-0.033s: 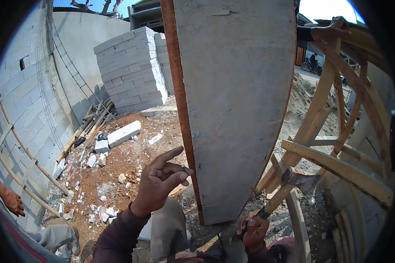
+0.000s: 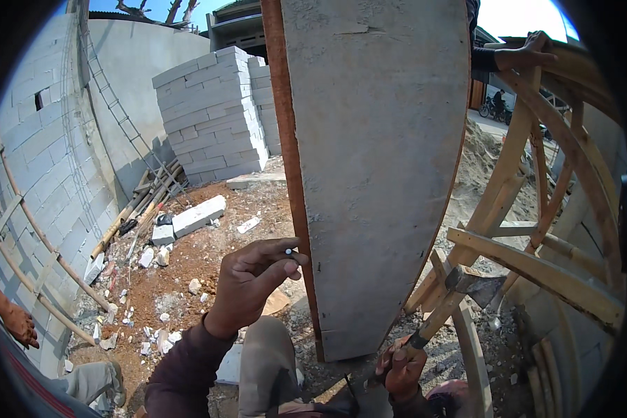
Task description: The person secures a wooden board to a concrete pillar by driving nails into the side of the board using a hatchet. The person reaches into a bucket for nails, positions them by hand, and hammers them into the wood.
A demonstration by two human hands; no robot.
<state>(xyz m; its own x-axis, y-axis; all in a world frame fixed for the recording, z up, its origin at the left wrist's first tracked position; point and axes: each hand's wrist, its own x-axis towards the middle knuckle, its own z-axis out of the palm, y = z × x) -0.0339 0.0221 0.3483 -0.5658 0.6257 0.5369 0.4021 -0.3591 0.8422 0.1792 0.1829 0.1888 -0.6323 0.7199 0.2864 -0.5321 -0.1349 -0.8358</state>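
Observation:
My left hand (image 2: 258,275) is closed in a pinch, with thumb and forefinger on a small nail (image 2: 288,251) whose pale round head shows. These fingertips are beside the reddish-brown left edge of a tall grey-faced board (image 2: 376,174) standing upright in front of me. At the lower right, my right hand (image 2: 402,366) is wrapped round the wooden handle of a hatchet (image 2: 435,324). The hatchet's metal head (image 2: 472,282) points up and to the right, apart from the board and in front of the timber pieces.
A curved timber frame (image 2: 515,132) stands at right, with another person's hand (image 2: 529,54) on its top. Another person's hand (image 2: 21,324) hangs at far left. A stack of pale blocks (image 2: 209,118) and a bamboo ladder (image 2: 38,240) stand beyond rubble-strewn soil (image 2: 177,275).
My left forefinger, raised before, has come down onto the nail. The view has shifted slightly. My right hand still grips the hatchet in nearly the same place.

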